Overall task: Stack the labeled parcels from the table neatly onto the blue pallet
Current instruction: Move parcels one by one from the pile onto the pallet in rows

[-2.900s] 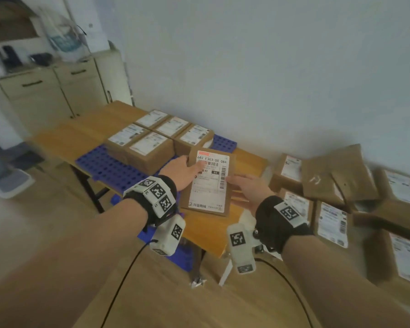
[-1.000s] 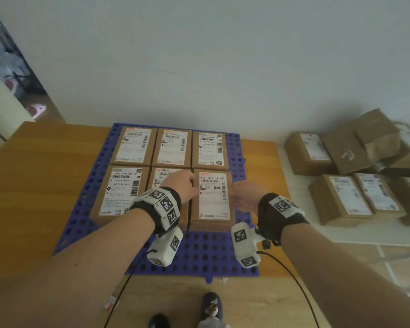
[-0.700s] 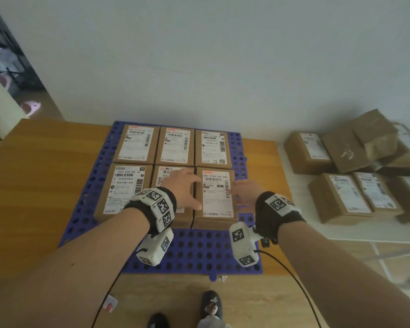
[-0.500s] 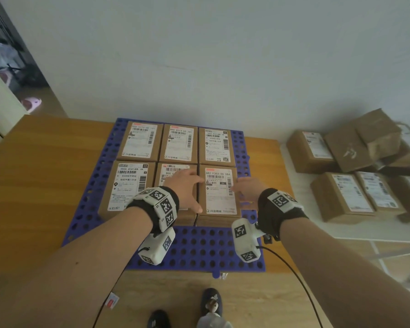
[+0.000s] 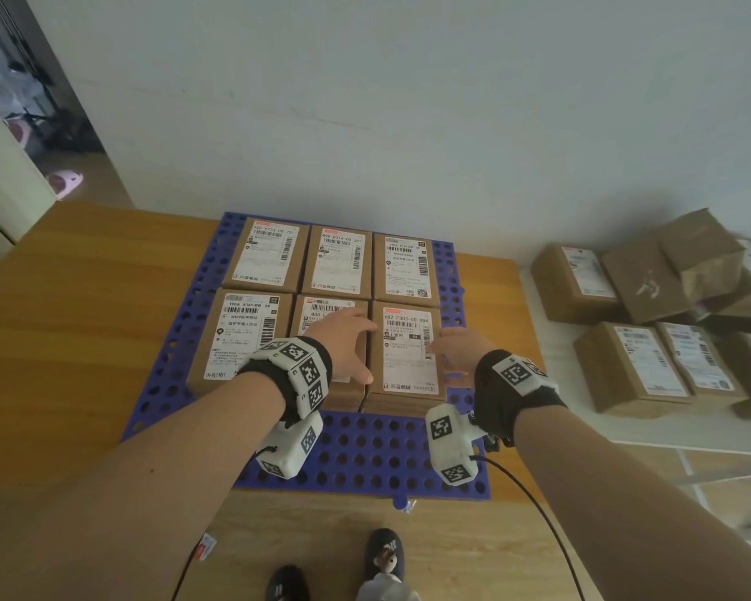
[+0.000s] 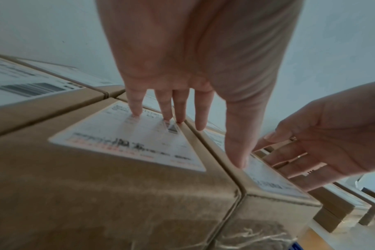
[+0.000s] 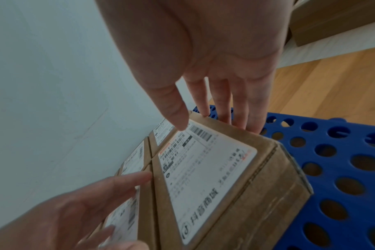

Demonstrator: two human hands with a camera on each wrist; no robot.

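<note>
Six labelled cardboard parcels lie in two rows of three on the blue pallet [image 5: 365, 453] [image 7: 332, 152]. The front right parcel [image 5: 408, 362] [image 7: 203, 177] [image 6: 268, 182] sits flush against the front middle parcel [image 5: 321, 310] [image 6: 128, 140]. My left hand [image 5: 356, 340] [image 6: 193, 118] lies flat on the middle parcel's label, thumb tip touching the right parcel by the seam. My right hand [image 5: 447, 344] [image 7: 214, 118] stands at the right parcel's right edge. Its fingers are straight against that side and its thumb hovers over the label.
The pallet lies on a wooden table [image 5: 83, 297] against a pale wall. To the right, a white table [image 5: 582, 427] carries several more parcels [image 5: 629, 370], some piled crookedly. The pallet's front strip is bare. Cables hang from both wrist cameras.
Earlier both hands carried the parcel through the air toward the pallet. It now rests at the pallet's front right. Over the last second both hands stayed at its sides with fingers straight.
</note>
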